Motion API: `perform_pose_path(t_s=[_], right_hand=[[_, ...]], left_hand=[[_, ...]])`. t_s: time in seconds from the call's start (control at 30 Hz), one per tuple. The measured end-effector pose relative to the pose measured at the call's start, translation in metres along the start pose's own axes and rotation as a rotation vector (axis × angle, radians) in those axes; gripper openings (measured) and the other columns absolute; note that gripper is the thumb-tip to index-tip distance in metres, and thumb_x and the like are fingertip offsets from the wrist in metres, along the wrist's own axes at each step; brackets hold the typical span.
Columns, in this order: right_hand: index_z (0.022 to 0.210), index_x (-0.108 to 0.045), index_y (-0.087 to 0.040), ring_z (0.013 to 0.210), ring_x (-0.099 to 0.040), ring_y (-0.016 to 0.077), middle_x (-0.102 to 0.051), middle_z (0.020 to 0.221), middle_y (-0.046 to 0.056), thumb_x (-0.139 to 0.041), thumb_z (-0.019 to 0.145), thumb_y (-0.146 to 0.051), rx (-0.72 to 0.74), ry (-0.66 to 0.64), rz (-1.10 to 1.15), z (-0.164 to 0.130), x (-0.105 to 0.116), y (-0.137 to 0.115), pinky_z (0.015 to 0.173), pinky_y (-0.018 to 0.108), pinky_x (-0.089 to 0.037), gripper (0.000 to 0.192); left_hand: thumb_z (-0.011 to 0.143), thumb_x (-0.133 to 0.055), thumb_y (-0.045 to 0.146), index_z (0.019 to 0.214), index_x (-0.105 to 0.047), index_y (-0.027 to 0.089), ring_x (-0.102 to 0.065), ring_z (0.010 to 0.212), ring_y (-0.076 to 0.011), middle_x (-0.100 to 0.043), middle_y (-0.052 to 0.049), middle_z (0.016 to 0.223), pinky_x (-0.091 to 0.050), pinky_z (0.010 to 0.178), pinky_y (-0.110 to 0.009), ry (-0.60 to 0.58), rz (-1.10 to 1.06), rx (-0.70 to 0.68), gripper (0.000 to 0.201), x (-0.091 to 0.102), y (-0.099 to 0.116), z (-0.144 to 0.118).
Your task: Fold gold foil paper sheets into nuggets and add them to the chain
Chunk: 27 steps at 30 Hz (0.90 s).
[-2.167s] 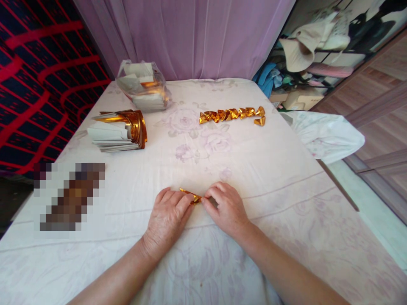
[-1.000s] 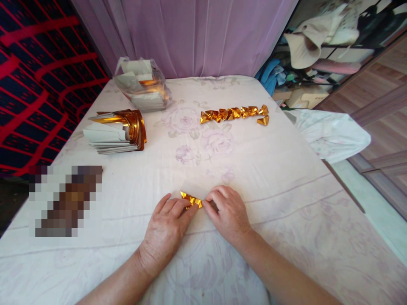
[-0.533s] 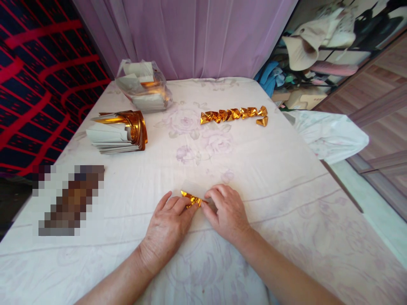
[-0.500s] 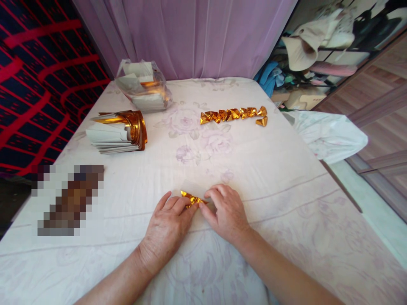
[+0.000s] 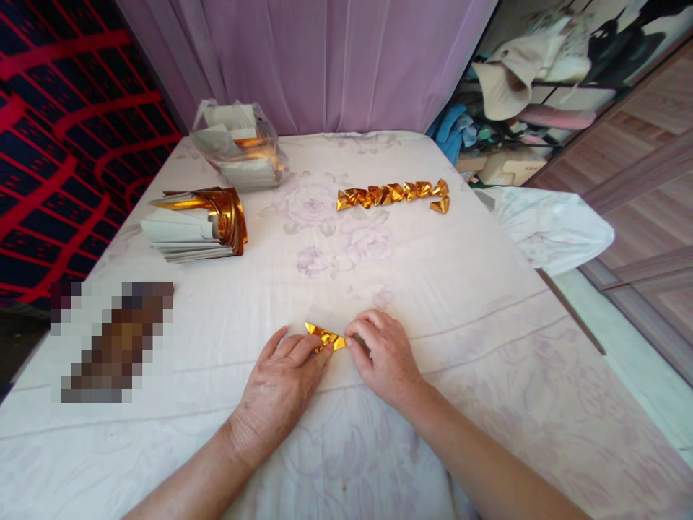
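Observation:
A partly folded sheet of gold foil paper lies near the front of the table, its shiny side showing as a slim triangle. My left hand holds it down from the left, fingers bent over its lower edge and thumb tip close to its middle. At the right-hand point, my right hand pinches the paper between thumb and index finger, the other fingers curled. Farther back runs a row of folded gold foil pieces, with a single folded piece just in front of its right end.
A stack of foil paper sheets stands at left, with a clear plastic bag of more sheets behind it. A pixelated patch hides something at front left. Beyond the right edge are a white cloth bundle and cluttered shelves.
My right thumb and index finger have shifted from the paper's lower edge to its right tip, a little away from the left hand. The view has turned slightly to the right.

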State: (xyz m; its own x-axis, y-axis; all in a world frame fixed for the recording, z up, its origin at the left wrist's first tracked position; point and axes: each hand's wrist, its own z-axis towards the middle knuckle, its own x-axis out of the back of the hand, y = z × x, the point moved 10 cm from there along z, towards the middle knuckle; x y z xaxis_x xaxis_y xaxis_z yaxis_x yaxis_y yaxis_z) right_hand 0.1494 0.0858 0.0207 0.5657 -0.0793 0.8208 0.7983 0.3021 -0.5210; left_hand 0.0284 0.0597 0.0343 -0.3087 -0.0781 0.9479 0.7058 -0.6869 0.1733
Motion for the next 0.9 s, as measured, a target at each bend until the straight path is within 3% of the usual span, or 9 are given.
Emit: perform_pose_path(t_s=[0.4, 0.63, 0.9], right_hand=[[0.085, -0.063, -0.021, 0.087, -0.055, 0.0198, -0.062, 0.088, 0.004, -0.056, 0.084, -0.011, 0.031, 0.030, -0.077, 0.000, 0.001, -0.004, 0.074, 0.033, -0.037, 0.013], [0.085, -0.064, -0.021, 0.087, -0.056, 0.0195, -0.062, 0.088, 0.004, -0.057, 0.085, -0.012, 0.023, 0.028, -0.073, -0.001, 0.002, -0.003, 0.075, 0.033, -0.036, 0.011], [0.083, -0.064, -0.021, 0.085, -0.055, 0.0185, -0.061, 0.087, 0.003, -0.057, 0.084, -0.010, 0.018, 0.021, -0.089, 0.000, 0.001, -0.004, 0.075, 0.032, -0.037, 0.013]], left_hand=[[0.092, -0.060, 0.038, 0.128, -0.060, 0.031, -0.060, 0.106, -0.0253, -0.065, -0.005, 0.116, -0.037, 0.106, -0.053, -0.078, 0.111, 0.034, 0.037, -0.004, 0.010, 0.003], [0.098, -0.050, 0.028, 0.120, -0.065, 0.028, -0.062, 0.106, -0.0198, -0.069, -0.002, 0.115, -0.030, 0.114, -0.049, -0.060, 0.025, -0.005, 0.027, -0.005, 0.000, -0.002], [0.100, -0.046, 0.030, 0.122, -0.064, 0.030, -0.060, 0.115, -0.0152, -0.066, 0.000, 0.126, -0.026, 0.117, -0.044, -0.161, -0.104, -0.072, 0.028, -0.009, -0.012, -0.008]])
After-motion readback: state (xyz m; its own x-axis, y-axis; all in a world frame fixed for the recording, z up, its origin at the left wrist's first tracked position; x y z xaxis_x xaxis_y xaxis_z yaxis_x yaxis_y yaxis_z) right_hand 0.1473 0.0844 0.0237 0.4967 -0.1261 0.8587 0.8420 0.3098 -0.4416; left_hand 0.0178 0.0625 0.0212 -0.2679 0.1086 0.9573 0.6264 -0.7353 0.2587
